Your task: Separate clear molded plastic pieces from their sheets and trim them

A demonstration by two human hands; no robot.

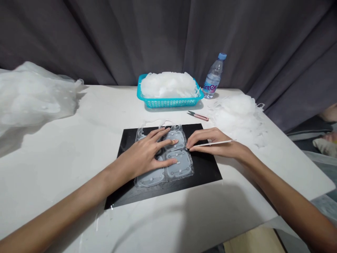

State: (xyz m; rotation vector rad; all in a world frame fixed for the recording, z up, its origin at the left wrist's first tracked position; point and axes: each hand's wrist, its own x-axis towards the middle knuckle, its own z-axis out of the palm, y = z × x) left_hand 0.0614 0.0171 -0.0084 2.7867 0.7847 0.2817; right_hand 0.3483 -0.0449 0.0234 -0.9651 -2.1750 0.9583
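Observation:
A translucent moulded plastic sheet (179,164) with several rounded-rectangle panels lies on a black mat (205,172). My left hand (151,149) rests across it, fingers spread and palm down, covering much of its left and middle part. At the sheet's right edge, my right hand (204,140) is pinched closed on a thin white stick-like tool (217,143). The tool's back end points right over my wrist. Its tip is hidden by my fingers, which appear to touch the sheet's edge.
Behind the mat lie thread snips (198,116) with pink handles. A turquoise basket (171,103) full of white translucent pieces stands at the back, beside a water bottle (212,77). More such pieces (237,112) are heaped at right; a plastic bag (37,95) bulges at left.

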